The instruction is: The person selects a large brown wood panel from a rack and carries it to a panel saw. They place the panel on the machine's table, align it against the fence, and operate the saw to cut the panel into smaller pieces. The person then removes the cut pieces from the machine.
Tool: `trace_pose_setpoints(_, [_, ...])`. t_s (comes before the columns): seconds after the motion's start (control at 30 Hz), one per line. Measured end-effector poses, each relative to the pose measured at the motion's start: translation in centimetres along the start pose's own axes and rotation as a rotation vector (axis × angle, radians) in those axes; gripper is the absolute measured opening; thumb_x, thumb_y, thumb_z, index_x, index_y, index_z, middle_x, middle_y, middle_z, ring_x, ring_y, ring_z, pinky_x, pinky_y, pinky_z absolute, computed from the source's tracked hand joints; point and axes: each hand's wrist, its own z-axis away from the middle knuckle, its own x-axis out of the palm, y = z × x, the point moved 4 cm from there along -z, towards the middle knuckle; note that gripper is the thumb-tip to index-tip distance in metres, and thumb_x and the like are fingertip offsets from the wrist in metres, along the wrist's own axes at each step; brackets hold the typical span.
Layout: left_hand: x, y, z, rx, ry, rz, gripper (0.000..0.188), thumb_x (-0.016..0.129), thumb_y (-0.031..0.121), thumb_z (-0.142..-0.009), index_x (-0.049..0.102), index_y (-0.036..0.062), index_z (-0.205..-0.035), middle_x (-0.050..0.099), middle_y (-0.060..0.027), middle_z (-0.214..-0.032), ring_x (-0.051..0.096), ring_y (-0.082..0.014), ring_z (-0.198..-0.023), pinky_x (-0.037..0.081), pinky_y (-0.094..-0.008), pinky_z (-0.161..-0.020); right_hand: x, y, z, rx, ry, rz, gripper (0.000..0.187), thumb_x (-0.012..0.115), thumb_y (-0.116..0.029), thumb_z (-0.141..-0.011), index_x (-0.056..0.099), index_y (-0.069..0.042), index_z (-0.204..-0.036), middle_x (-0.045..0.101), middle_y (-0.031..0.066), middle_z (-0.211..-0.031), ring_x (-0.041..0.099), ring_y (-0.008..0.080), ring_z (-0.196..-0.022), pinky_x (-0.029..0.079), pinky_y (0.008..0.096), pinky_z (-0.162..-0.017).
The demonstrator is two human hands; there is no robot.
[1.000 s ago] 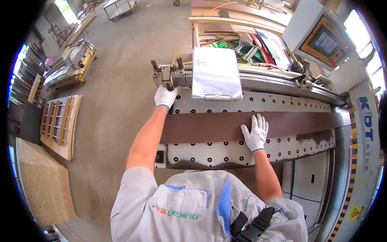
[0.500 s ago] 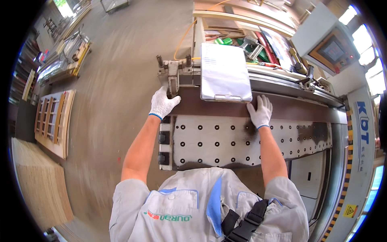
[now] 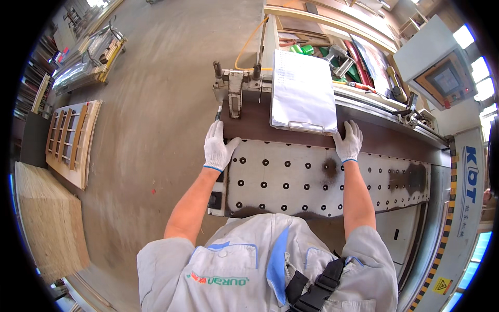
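Observation:
A long dark brown panel (image 3: 254,126) lies across the machine's bed, under the clamp and the clipboard. My left hand (image 3: 219,148), in a white knit glove, is at the panel's left end, with fingers stretched forward and thumb spread along the near edge. My right hand (image 3: 349,144), gloved alike, rests flat on the panel just right of the clipboard (image 3: 304,93), its fingers extended. White papers cover the clipboard. In front of the panel is the pale metal bed (image 3: 291,174) with rows of dark round holes. A metal clamp (image 3: 235,93) stands over the panel's left part.
Behind the clipboard, an open tray holds tools and a green roll (image 3: 301,49). A control screen (image 3: 444,78) stands at far right, beside a striped machine post (image 3: 448,218). Stacked boards (image 3: 52,223) and a slatted panel (image 3: 73,145) are at left.
The panel has slid a little away from me, baring part of another row of holes. Both hands stay at it; the left now sits nearer to me relative to the clamp. The view has shifted.

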Motion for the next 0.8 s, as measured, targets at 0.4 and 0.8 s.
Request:
trace_pose_setpoints(0.4, [0.6, 1.6, 0.2, 0.164, 0.033, -0.127, 0.071, 0.084, 0.033, -0.082, 0.061, -0.0105, -0.133, 0.063, -0.0288, -0.139, 0.055, -0.0465, -0.135, 0.042, -0.0529, -0.116, -0.8, 1.5, -0.2, 0.031, 0.024, -0.032, 0.060, 0.076, -0.044, -0.088, 0.070, -0.002, -0.130, 0.060, 0.0212, -0.148, 0.050, 0.0388, -0.141, 0.033, 0.0514, -0.122])
trace_pose_setpoints(0.8, [1.0, 2.3, 0.3, 0.163, 0.024, -0.201, 0.069, 0.082, 0.036, -0.084, 0.062, -0.0088, -0.132, 0.064, -0.0257, -0.138, 0.055, -0.0424, -0.135, 0.041, -0.0536, -0.117, -1.7, 1.8, -0.1, 0.062, -0.007, -0.081, 0.066, 0.076, -0.050, -0.087, 0.069, -0.003, -0.133, 0.058, 0.0212, -0.150, 0.047, 0.0382, -0.145, 0.030, 0.0508, -0.124])
